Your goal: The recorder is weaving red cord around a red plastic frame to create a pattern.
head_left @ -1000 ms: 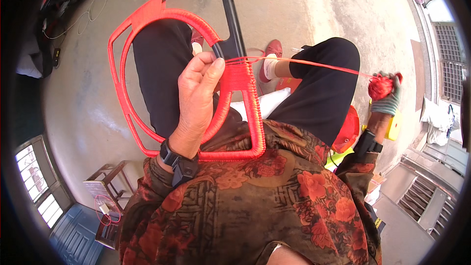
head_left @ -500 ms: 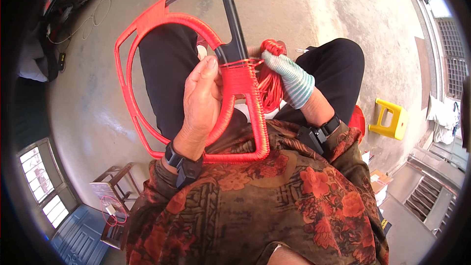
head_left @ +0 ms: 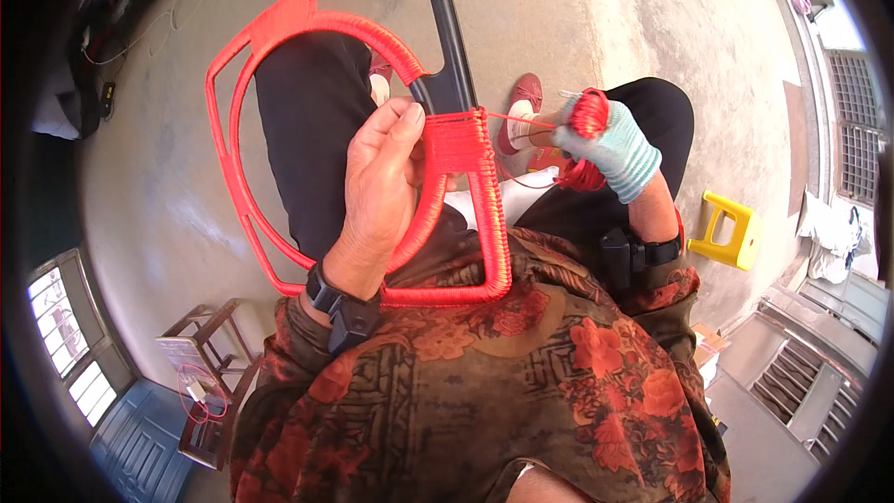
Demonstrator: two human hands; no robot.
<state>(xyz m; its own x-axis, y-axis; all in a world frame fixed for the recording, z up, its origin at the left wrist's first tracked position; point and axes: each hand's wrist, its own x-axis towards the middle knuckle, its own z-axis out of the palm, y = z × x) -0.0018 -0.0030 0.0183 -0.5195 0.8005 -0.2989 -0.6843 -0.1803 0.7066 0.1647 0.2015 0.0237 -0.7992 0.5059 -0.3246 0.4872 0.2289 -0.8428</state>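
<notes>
A black metal frame (head_left: 453, 51), mostly wrapped in red cord (head_left: 453, 142), rests across my lap, its bare black end pointing away. My bare left hand (head_left: 383, 168) is closed on the frame just below the bare section, thumb on top near the edge of the wrapping. Out to the right, over my right knee, my right hand (head_left: 610, 149) in a striped pale green glove grips a bundle of red cord (head_left: 589, 114). A strand runs taut from the wrapped bar to that hand. More loops of the bundle hang under the glove, and my right fingertips are partly blurred.
A yellow plastic stool (head_left: 728, 231) stands on the floor to the right. At the lower left are a wooden stool (head_left: 207, 345) and a blue panelled object (head_left: 144, 442). A pale cable (head_left: 177, 14) lies at the upper left. My red shoe (head_left: 526, 91) shows beyond the frame.
My right hand has moved right with the cord bundle, away from the frame, drawing the strand out straight. The frame has shifted slightly; my left hand keeps its hold.
</notes>
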